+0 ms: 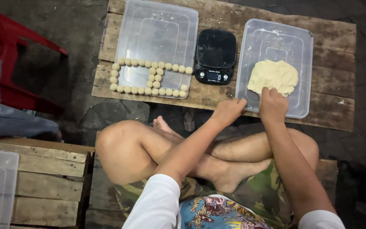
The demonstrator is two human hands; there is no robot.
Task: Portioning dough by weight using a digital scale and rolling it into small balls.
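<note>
Head view: I see my right hand (273, 106) pinching the dough lump (273, 76); left hand (228, 111) rests loosely curled beside the tray (250, 51); next, tearing off a portion.

Makeshift floor-level food-prep spot — rough wooden pallet table (331, 114), bare concrete floor (73, 29), kitchen scale (215, 56), dough tubs (250, 38)

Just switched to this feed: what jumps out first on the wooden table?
The rows of small pale dough balls lined up on the clear lid at the table's left stand out first. At the right, a flattened lump of dough lies in a clear tray, with the right hand pressing its near edge and the left hand resting beside the tray. A black kitchen scale sits between them.
</note>
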